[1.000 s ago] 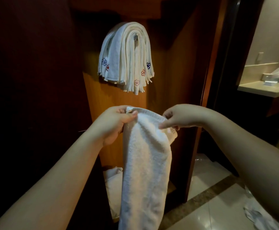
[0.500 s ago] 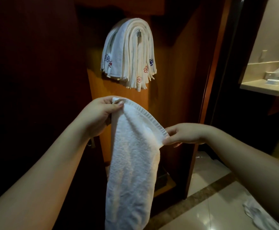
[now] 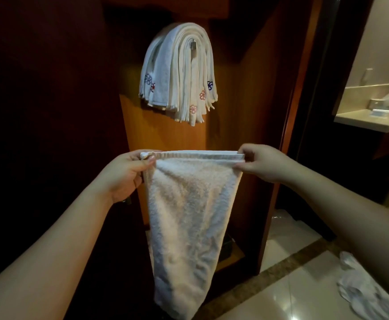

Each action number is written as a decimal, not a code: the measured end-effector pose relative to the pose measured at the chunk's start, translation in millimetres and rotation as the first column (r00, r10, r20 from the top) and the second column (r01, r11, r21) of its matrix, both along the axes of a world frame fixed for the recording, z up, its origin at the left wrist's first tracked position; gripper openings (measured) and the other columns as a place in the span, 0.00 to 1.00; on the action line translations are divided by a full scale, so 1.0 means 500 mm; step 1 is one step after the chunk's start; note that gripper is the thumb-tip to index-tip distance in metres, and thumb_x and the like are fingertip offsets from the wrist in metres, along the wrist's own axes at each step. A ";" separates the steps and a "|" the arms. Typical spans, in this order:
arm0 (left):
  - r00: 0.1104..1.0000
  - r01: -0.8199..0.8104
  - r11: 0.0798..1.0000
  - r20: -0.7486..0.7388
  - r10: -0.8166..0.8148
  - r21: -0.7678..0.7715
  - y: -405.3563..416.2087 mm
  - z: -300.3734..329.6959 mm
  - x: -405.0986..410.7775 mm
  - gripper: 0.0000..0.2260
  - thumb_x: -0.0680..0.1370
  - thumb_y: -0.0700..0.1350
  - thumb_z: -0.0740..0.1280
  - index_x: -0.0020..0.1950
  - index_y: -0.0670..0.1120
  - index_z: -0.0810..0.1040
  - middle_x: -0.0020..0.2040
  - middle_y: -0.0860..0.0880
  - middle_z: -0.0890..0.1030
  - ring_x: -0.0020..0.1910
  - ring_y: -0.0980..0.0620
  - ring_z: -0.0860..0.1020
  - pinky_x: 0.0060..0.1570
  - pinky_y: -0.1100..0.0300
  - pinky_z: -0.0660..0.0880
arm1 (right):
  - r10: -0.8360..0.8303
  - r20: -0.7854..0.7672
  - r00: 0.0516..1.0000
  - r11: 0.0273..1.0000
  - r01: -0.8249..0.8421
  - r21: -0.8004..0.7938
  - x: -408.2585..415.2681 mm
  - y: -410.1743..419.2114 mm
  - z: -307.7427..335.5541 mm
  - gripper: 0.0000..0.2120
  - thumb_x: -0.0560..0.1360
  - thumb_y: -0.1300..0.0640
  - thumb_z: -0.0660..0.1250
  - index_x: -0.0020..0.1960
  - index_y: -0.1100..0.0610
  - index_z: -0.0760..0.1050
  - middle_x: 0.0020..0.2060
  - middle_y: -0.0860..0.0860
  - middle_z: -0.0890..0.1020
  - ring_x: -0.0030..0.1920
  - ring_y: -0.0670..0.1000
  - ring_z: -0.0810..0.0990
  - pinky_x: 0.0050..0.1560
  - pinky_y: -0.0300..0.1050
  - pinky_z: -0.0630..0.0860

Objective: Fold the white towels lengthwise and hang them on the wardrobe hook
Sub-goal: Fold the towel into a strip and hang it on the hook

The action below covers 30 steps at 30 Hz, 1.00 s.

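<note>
**Between my two hands, one white towel pulled straight**

Between my hands the white towel [image 3: 188, 218] hangs doubled, its hemmed top edge stretched level. My left hand [image 3: 124, 174] pinches the left corner with thumb on the near side; my right hand [image 3: 261, 162] pinches the right corner, fingers curled over the hem. Above both hands, well apart from them, a thick bundle of folded towels [image 3: 179, 72] drapes over the wardrobe hook [image 3: 192, 45], nearly hiding it. The wooden wardrobe panel [image 3: 165, 135] stands directly behind the towel. Below my right forearm crumpled white cloth [image 3: 359, 287] lies on the glossy tiled floor [image 3: 292, 292]. Beyond my right hand is a pale countertop [image 3: 371, 121].
</note>
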<state>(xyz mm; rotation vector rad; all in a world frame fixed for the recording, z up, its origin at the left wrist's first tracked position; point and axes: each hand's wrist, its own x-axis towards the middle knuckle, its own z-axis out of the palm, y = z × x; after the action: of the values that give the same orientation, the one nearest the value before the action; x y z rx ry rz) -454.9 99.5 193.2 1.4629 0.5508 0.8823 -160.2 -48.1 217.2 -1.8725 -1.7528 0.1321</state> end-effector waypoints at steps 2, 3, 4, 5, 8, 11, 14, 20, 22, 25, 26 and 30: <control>0.999 0.014 1.000 0.030 -0.014 0.006 -0.001 0.000 0.001 0.11 0.74 0.42 0.68 0.54 0.44 0.85 0.47 0.45 0.86 0.47 0.49 0.84 0.45 0.59 0.81 | -0.005 -0.093 0.996 0.990 0.018 0.141 0.004 -0.005 -0.009 0.09 0.77 0.55 0.70 0.47 0.43 0.71 0.44 0.44 0.79 0.42 0.39 0.77 0.38 0.32 0.70; 0.998 0.023 1.000 0.050 -0.024 0.010 -0.001 0.000 0.002 0.10 0.73 0.42 0.68 0.52 0.45 0.86 0.46 0.45 0.86 0.46 0.50 0.84 0.43 0.60 0.81 | 0.006 -0.182 0.983 0.979 0.031 0.200 0.005 -0.007 -0.017 0.11 0.77 0.57 0.70 0.50 0.43 0.70 0.45 0.44 0.78 0.42 0.38 0.77 0.38 0.30 0.71; 0.997 0.033 0.999 0.066 -0.034 0.013 -0.004 -0.001 0.006 0.10 0.73 0.41 0.68 0.51 0.45 0.87 0.45 0.46 0.86 0.45 0.52 0.84 0.43 0.61 0.81 | 0.025 -0.291 0.956 0.973 0.044 0.227 0.005 -0.008 -0.029 0.12 0.78 0.58 0.69 0.54 0.44 0.70 0.47 0.45 0.78 0.42 0.38 0.77 0.40 0.29 0.72; 0.997 0.044 0.999 0.067 -0.045 0.020 -0.008 -0.003 0.010 0.10 0.74 0.41 0.67 0.51 0.45 0.86 0.45 0.47 0.86 0.45 0.53 0.84 0.43 0.62 0.81 | 0.034 -0.387 0.921 0.974 0.056 0.221 0.005 -0.008 -0.045 0.14 0.78 0.59 0.68 0.58 0.45 0.69 0.49 0.46 0.79 0.45 0.40 0.78 0.44 0.31 0.74; 0.998 0.059 0.997 0.031 -0.061 0.045 -0.024 -0.011 0.029 0.12 0.74 0.40 0.67 0.56 0.41 0.83 0.46 0.47 0.85 0.46 0.52 0.83 0.45 0.61 0.80 | -0.046 -0.462 0.886 0.971 0.149 0.188 0.008 -0.004 -0.081 0.12 0.81 0.58 0.65 0.63 0.49 0.76 0.53 0.46 0.82 0.53 0.47 0.81 0.52 0.42 0.77; 0.997 0.033 0.999 0.071 -0.035 0.029 -0.032 -0.006 0.044 0.11 0.75 0.41 0.67 0.56 0.41 0.82 0.45 0.47 0.85 0.46 0.50 0.84 0.45 0.58 0.81 | -0.060 -0.488 0.871 0.933 0.223 0.283 0.015 -0.004 -0.091 0.10 0.83 0.54 0.62 0.62 0.48 0.78 0.55 0.44 0.82 0.55 0.44 0.80 0.54 0.41 0.75; 0.996 -0.003 0.999 0.090 -0.001 0.046 -0.041 -0.003 0.056 0.09 0.79 0.40 0.65 0.55 0.43 0.82 0.44 0.47 0.86 0.44 0.50 0.85 0.43 0.56 0.82 | -0.049 -0.502 0.863 0.891 0.265 0.370 0.007 -0.004 -0.095 0.09 0.84 0.52 0.59 0.53 0.40 0.76 0.47 0.36 0.82 0.48 0.37 0.80 0.47 0.31 0.74; 0.990 -0.139 0.980 0.045 0.134 0.145 -0.055 -0.007 0.060 0.09 0.81 0.44 0.65 0.50 0.52 0.85 0.42 0.51 0.85 0.39 0.51 0.83 0.39 0.55 0.77 | -0.057 -0.417 0.907 0.798 0.292 0.528 -0.025 -0.013 -0.101 0.14 0.83 0.52 0.57 0.51 0.31 0.69 0.43 0.26 0.77 0.44 0.31 0.77 0.38 0.23 0.69; 0.989 -0.141 0.976 0.064 0.132 0.168 -0.058 -0.002 0.053 0.08 0.78 0.47 0.67 0.47 0.55 0.86 0.42 0.51 0.85 0.40 0.50 0.83 0.39 0.55 0.78 | -0.028 -0.437 0.899 0.783 0.291 0.549 -0.028 -0.014 -0.090 0.12 0.83 0.48 0.59 0.50 0.29 0.71 0.43 0.29 0.79 0.43 0.33 0.78 0.39 0.26 0.70; 0.986 -0.153 0.968 0.096 0.136 0.201 -0.057 0.006 0.045 0.08 0.76 0.47 0.67 0.47 0.54 0.87 0.42 0.50 0.86 0.41 0.48 0.83 0.43 0.54 0.78 | 0.096 -0.529 0.843 0.836 0.220 0.503 -0.018 -0.016 -0.069 0.08 0.74 0.32 0.67 0.50 0.33 0.78 0.43 0.37 0.84 0.42 0.38 0.83 0.40 0.36 0.77; 0.985 -0.155 0.964 0.108 0.134 0.214 -0.057 0.009 0.043 0.09 0.77 0.45 0.67 0.48 0.53 0.87 0.43 0.49 0.86 0.42 0.48 0.83 0.44 0.53 0.78 | 0.177 -0.595 0.784 0.869 0.159 0.469 -0.014 -0.016 -0.062 0.19 0.69 0.30 0.72 0.54 0.38 0.80 0.47 0.42 0.86 0.46 0.44 0.86 0.42 0.40 0.80; 0.983 -0.158 0.960 0.123 0.133 0.230 -0.058 0.012 0.040 0.10 0.80 0.40 0.65 0.49 0.50 0.86 0.44 0.48 0.86 0.44 0.48 0.84 0.46 0.53 0.78 | 0.226 -0.857 0.462 0.972 -0.168 0.166 0.008 -0.023 -0.052 0.45 0.54 0.38 0.85 0.64 0.59 0.77 0.57 0.59 0.85 0.55 0.59 0.85 0.48 0.49 0.83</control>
<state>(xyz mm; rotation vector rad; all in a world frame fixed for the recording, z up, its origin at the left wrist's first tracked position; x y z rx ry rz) -435.1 70.2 199.3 1.5953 0.4897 1.1691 -156.2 -59.8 191.1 -1.1397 -1.1625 0.9546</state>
